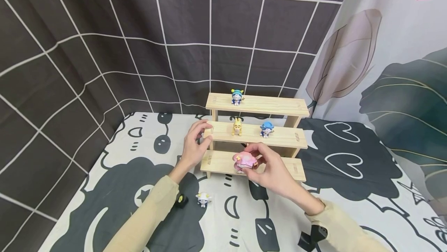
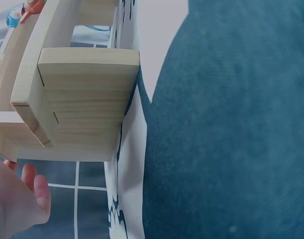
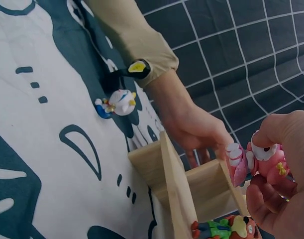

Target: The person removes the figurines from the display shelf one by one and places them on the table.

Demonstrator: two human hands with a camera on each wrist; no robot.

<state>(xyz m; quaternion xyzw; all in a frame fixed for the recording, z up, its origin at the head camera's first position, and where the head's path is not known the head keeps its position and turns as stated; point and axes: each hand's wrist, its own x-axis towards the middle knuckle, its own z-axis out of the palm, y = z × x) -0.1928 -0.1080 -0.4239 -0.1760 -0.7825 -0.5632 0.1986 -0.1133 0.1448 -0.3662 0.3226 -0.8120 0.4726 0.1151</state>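
A pink figurine is pinched between the thumb and fingers of my right hand, in front of the lowest board of a three-tier wooden shelf. My left hand grips the left end of the middle board, thumb in front and fingers behind. On that board stand a yellow figurine with dark antennae and a blue-hatted figurine. A figurine with a teal hat stands on the top board. The right wrist view shows a green-and-red figurine at the shelf, hidden in the head view.
A white-headed figurine stands on the patterned cloth, near my left sleeve. Behind the shelf hangs a dark grid curtain. A pale leaf-print curtain hangs at the right.
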